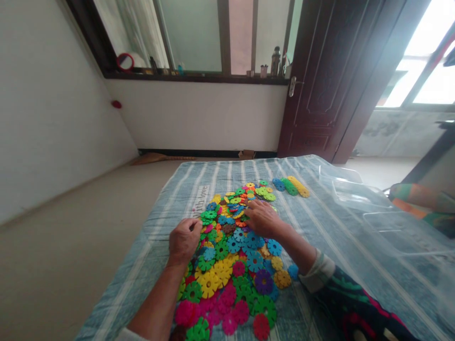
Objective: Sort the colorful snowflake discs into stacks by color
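Observation:
A large heap of colourful plastic snowflake discs (208, 282) is spread over the striped bed cover. My left hand (184, 240) is at the heap's left edge, its fingers curled in beside some green discs (209, 215); whatever they may hold is hidden. Over the upper right part of the heap is my right hand (262, 219), fingers bent and close together among the discs, tips partly out of sight. Just beyond it lie light green discs (265, 193). Apart from the heap, toppled rows of blue discs (278, 184), green discs (289, 186) and yellow discs (298, 186) lie side by side.
Clear plastic boxes (362, 195) stand along the right side of the blue striped cover (323, 227). Past the bed's far edge are a white wall (206, 113), a window ledge with small items, and a dark red door (320, 76). Bare floor (88, 246) lies left.

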